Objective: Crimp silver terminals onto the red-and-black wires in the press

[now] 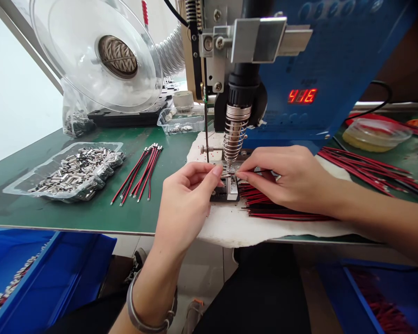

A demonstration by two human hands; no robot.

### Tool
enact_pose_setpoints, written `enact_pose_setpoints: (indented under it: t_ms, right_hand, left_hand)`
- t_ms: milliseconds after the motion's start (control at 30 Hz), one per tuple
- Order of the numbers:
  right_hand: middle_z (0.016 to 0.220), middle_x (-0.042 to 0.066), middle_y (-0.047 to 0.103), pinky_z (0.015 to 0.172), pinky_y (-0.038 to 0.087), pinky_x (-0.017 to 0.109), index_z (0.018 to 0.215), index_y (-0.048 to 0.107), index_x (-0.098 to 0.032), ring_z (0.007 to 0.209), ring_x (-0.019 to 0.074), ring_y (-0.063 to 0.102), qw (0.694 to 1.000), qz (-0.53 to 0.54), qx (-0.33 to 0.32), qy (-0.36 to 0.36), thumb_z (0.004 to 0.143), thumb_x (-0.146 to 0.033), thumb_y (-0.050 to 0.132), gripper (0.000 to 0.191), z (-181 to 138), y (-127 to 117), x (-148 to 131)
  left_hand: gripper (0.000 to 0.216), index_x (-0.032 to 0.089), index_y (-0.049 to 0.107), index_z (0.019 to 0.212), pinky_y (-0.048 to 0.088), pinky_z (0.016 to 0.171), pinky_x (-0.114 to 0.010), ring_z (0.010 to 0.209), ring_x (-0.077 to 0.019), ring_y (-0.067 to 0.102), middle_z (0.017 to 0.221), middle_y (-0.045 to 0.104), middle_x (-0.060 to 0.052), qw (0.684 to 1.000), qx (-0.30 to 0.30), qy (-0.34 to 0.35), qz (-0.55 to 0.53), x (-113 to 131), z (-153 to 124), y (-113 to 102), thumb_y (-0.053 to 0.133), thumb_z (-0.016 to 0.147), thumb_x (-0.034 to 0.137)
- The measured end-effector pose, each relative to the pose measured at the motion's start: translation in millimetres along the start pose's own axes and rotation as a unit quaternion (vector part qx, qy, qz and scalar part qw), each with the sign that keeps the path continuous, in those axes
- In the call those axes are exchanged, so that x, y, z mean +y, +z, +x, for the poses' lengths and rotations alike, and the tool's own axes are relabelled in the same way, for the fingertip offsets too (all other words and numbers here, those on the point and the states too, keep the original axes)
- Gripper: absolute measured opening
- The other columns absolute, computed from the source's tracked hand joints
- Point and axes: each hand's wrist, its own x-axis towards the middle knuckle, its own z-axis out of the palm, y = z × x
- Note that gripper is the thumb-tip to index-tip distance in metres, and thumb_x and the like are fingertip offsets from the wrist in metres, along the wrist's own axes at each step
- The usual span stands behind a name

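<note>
My left hand (186, 197) and my right hand (287, 178) meet at a small metal fixture (228, 188) under the tip of a soldering iron (236, 127) on a blue machine. Both hands are closed in a pinch. Between the fingertips is a small metal piece (229, 173), probably with a wire end; the fingers hide most of it. A bundle of red and black wires (275, 208) lies under my right hand on a white cloth (230, 227).
A clear tray of small metal sleeves (75, 169) and a bunch of finished red-black wires (141, 174) lie on the green mat at left. More wires (369, 169) lie at right. The machine's red display (302, 96) reads 416. Blue bins (55, 273) sit below the table edge.
</note>
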Motion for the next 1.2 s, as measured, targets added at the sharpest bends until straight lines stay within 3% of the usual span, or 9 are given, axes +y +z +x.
enact_pose_setpoints:
  t_ms: [267, 433, 600, 767, 1200]
  right_hand:
    - [0.079, 0.001, 0.077, 0.058, 0.047, 0.036, 0.092, 0.075, -0.028, 0.058, 0.0180, 0.061, 0.998, 0.033, -0.011, 0.045, 0.101, -0.030, 0.060, 0.018, 1.8, -3.0, -4.1]
    - [0.081, 0.002, 0.078, 0.059, 0.048, 0.035, 0.091, 0.074, -0.028, 0.060, 0.0183, 0.062, 0.998, 0.048, -0.022, 0.034, 0.101, -0.030, 0.057, 0.020, 3.4, -4.5, -3.1]
    - [0.083, 0.002, 0.077, 0.061, 0.048, 0.034, 0.090, 0.072, -0.026, 0.062, 0.0171, 0.063, 0.999, 0.048, -0.017, 0.013, 0.101, -0.026, 0.059, 0.018, 4.1, -4.5, -1.4]
    - [0.084, 0.002, 0.077, 0.061, 0.048, 0.034, 0.089, 0.071, -0.026, 0.063, 0.0175, 0.063, 0.998, 0.047, -0.021, 0.020, 0.101, -0.025, 0.059, 0.017, 4.1, -4.4, -2.3]
    - [0.085, 0.002, 0.076, 0.062, 0.048, 0.032, 0.093, 0.071, -0.022, 0.065, 0.0159, 0.064, 0.999, 0.026, -0.004, -0.037, 0.103, -0.019, 0.060, 0.015, 2.2, -2.8, 1.1]
  left_hand:
    - [0.018, 0.019, 0.077, 0.083, 0.035, 0.039, -0.017, 0.044, -0.0077, 0.042, 0.051, 0.051, 0.006, 0.999, 0.010, 0.005, 0.030, 3.9, -1.4, 1.5, 0.086, 0.086, 0.034]
    - [0.019, 0.018, 0.077, 0.085, 0.037, 0.040, -0.019, 0.045, -0.0083, 0.045, 0.053, 0.054, 0.005, 0.999, 0.014, 0.009, 0.047, 2.9, -1.3, 2.0, 0.084, 0.087, 0.035]
    - [0.025, 0.018, 0.070, 0.087, 0.039, 0.040, -0.019, 0.045, -0.0060, 0.045, 0.072, 0.068, 0.002, 1.000, 0.007, 0.015, 0.016, 0.1, -0.1, 1.7, 0.082, 0.090, 0.040]
    - [0.039, 0.020, 0.054, 0.076, 0.036, 0.039, -0.018, 0.042, -0.0056, 0.043, 0.066, 0.063, 0.003, 0.999, 0.005, 0.005, -0.045, 1.1, 0.0, 3.1, 0.078, 0.094, 0.045]
    - [0.035, 0.019, 0.052, 0.074, 0.030, 0.036, -0.017, 0.039, -0.0046, 0.039, 0.062, 0.061, 0.003, 0.999, 0.003, 0.000, -0.039, 2.5, -0.1, 3.5, 0.068, 0.100, 0.035]
